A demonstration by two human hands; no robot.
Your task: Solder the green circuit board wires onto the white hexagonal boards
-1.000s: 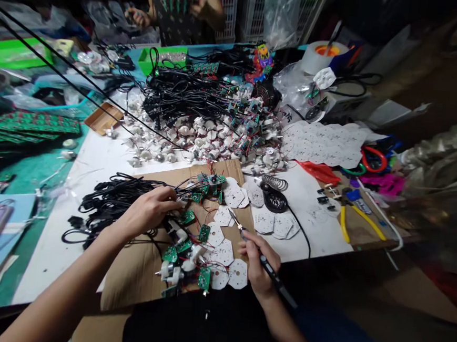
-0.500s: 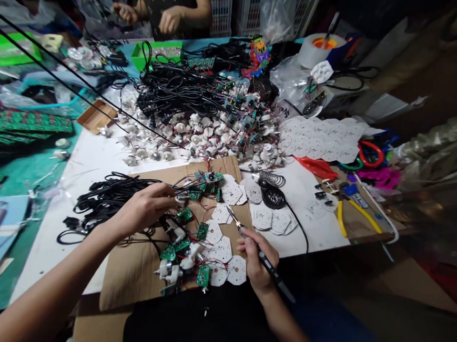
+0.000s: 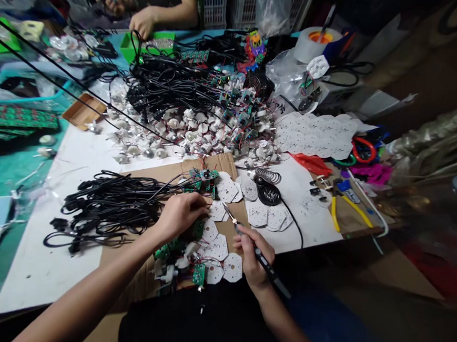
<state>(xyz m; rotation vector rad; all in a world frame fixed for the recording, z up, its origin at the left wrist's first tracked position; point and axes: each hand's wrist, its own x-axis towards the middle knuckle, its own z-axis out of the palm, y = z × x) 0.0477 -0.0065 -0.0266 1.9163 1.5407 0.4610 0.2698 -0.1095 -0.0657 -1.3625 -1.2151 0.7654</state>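
My right hand (image 3: 256,257) grips a soldering iron (image 3: 265,266), its metal tip pointing up and left toward a white octagonal board (image 3: 217,210). My left hand (image 3: 181,213) is closed with fingertips pressed together at that board's left edge; whatever they pinch is hidden. More white boards (image 3: 215,247) overlap in a column below, with thin red wires across them. Small green circuit boards (image 3: 198,274) and white motor-like parts (image 3: 170,273) lie beside them on brown cardboard (image 3: 225,164). Left of my left hand is a bundle of black cables (image 3: 111,204).
A solder coil (image 3: 267,176) and black pad (image 3: 269,193) lie to the right, near yellow-handled pliers (image 3: 352,209). Behind are heaped white parts (image 3: 192,128) and black cables (image 3: 167,87). Across the table, a co-worker's hand (image 3: 144,22) is at a green tray (image 3: 129,47).
My left hand has moved right, from the cable ends to the white board. My right hand keeps the iron in nearly the same place. The co-worker's hand has lowered to the green tray.
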